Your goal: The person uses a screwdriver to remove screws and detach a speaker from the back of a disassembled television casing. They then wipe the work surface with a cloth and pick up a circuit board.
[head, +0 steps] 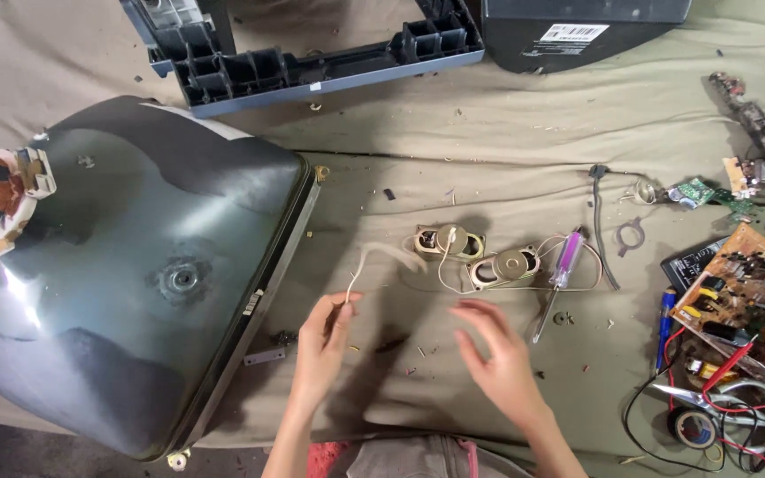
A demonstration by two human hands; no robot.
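Olive cloth (506, 133) is spread under two speakers (478, 255), one screwdriver (558, 281) and one picture tube (126, 274) at left. One pale wire (374, 261) is pinched by the left hand (322, 350); the right hand (499, 358) is held open, empty, nearby.

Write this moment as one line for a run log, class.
left hand: pinching pale wire | right hand: open, empty, above cloth | nearby: two speakers, screwdriver, picture tube

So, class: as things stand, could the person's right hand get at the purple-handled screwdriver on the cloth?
Probably yes. The right hand hovers open, empty, just beside the screwdriver, with only bare cloth between. The speakers lie off to the side, not in the way.
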